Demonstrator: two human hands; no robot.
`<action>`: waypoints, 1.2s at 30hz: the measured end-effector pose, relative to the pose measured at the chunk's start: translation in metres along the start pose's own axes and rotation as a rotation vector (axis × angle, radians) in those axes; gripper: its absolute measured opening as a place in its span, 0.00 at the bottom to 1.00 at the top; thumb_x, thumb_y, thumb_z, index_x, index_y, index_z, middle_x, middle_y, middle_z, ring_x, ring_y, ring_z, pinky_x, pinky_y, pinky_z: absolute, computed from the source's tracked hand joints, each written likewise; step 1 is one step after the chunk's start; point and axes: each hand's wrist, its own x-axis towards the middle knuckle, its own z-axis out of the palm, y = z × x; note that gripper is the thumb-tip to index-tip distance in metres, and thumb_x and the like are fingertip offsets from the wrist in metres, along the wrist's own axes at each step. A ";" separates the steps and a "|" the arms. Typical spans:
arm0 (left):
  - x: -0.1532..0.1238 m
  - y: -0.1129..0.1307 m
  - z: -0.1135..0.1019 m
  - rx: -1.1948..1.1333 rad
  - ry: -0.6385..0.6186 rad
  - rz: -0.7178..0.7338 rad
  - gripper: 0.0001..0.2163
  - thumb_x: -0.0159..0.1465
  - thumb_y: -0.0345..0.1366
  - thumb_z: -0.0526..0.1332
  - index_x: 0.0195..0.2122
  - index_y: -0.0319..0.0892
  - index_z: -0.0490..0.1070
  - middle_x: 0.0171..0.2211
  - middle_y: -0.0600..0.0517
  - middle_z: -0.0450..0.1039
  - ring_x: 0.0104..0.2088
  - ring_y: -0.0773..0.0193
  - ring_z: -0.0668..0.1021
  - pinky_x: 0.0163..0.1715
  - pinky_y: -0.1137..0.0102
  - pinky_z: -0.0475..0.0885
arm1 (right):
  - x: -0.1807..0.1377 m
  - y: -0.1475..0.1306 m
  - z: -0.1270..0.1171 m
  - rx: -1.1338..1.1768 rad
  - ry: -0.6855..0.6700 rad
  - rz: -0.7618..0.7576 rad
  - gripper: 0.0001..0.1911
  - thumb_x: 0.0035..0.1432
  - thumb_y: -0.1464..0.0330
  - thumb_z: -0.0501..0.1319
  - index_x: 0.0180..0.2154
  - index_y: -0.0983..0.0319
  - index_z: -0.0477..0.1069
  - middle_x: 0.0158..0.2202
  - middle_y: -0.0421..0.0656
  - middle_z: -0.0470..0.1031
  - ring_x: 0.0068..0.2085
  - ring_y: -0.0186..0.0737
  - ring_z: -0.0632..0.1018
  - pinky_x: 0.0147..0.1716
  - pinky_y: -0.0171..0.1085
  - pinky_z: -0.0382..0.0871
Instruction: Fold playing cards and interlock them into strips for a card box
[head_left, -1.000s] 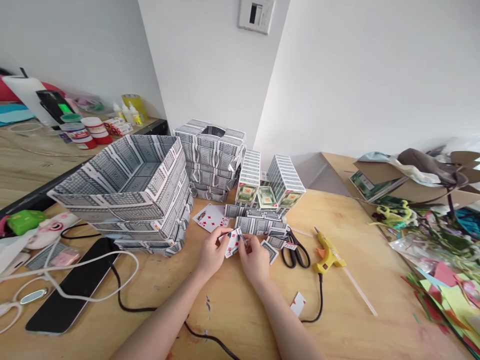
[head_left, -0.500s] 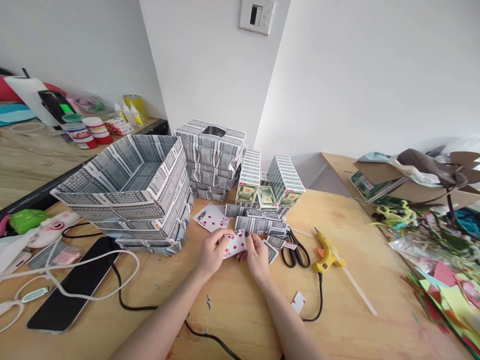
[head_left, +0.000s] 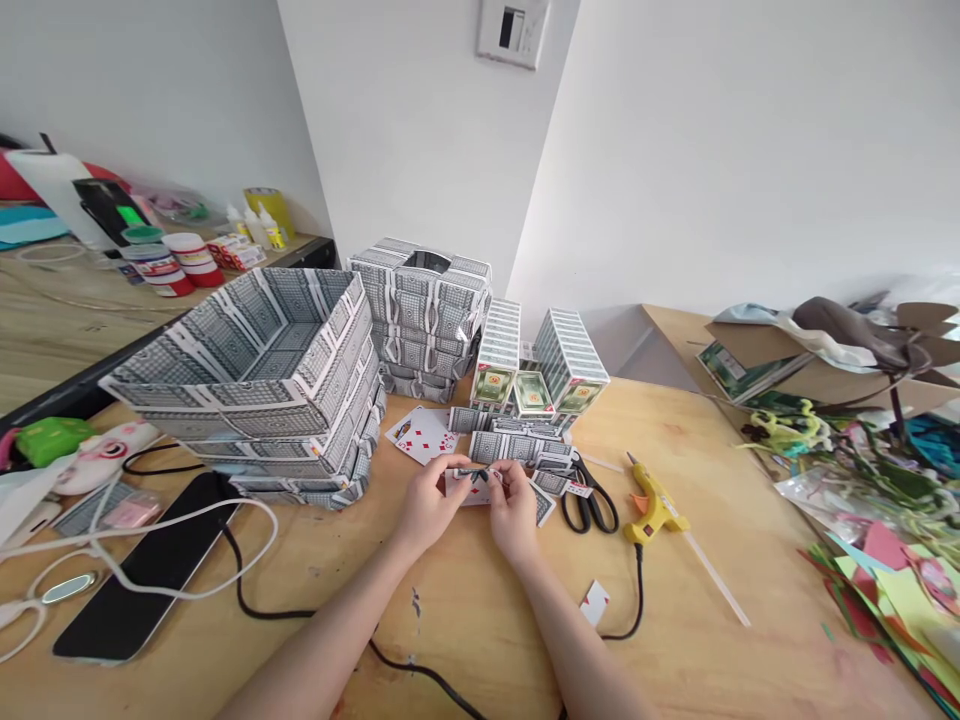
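Two grips on one playing card (head_left: 471, 487), middle of the desk (head_left: 697, 460), just on the near side of the loose card pile (head_left: 517, 447); left grip (head_left: 429, 503) and right grip (head_left: 514, 508) each pinch one end, fingers closed tight on it; scissors (head_left: 591, 500) and yellow glue gun (head_left: 651, 503) lie near the right grip; big card-built box (head_left: 247, 380) sits toward the desk's left edge, near the left grip.

A hobby-craft workroom, probably in a home, though only plain white walls and a wall panel (head_left: 512, 30) show. The wooden table (head_left: 480, 620) carries a yellow hot glue gun (head_left: 651, 503), black scissors (head_left: 589, 505), card packs (head_left: 536, 365) and a tray built from folded playing cards (head_left: 255, 370) — paint jars (head_left: 180, 262) and glue bottles (head_left: 259, 228) behind, coloured paper scraps (head_left: 892, 580) at the right.
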 end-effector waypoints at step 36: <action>-0.004 -0.006 0.002 0.336 0.111 0.265 0.13 0.55 0.26 0.54 0.38 0.44 0.73 0.34 0.52 0.77 0.33 0.64 0.78 0.36 0.71 0.73 | -0.009 -0.004 0.003 -0.459 0.105 -0.234 0.12 0.52 0.71 0.52 0.35 0.63 0.72 0.24 0.43 0.75 0.23 0.35 0.73 0.26 0.33 0.68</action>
